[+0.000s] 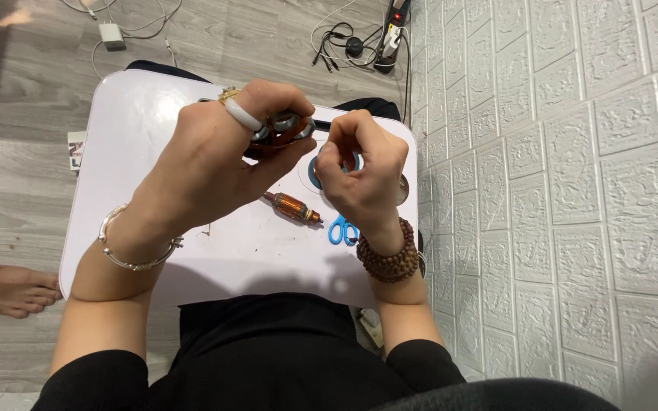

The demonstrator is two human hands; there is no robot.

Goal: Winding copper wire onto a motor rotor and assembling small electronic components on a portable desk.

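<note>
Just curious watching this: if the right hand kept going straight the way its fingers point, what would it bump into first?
Probably the copper-wound part that the left hand holds up: the right hand has its fingertips curled toward it, almost touching. Depth is hard to judge from above.

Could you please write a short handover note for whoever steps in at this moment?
Left hand: closed on a copper-wound motor part, held above the white lap table.
Right hand: fingers pinched beside that part; what it pinches is too small to tell.
On the table: a second copper-wound armature, blue scissors, a blue ring-shaped thing partly hidden under the right hand.
Done: one part picked up. Left: the armature on the table lies untouched.
</note>
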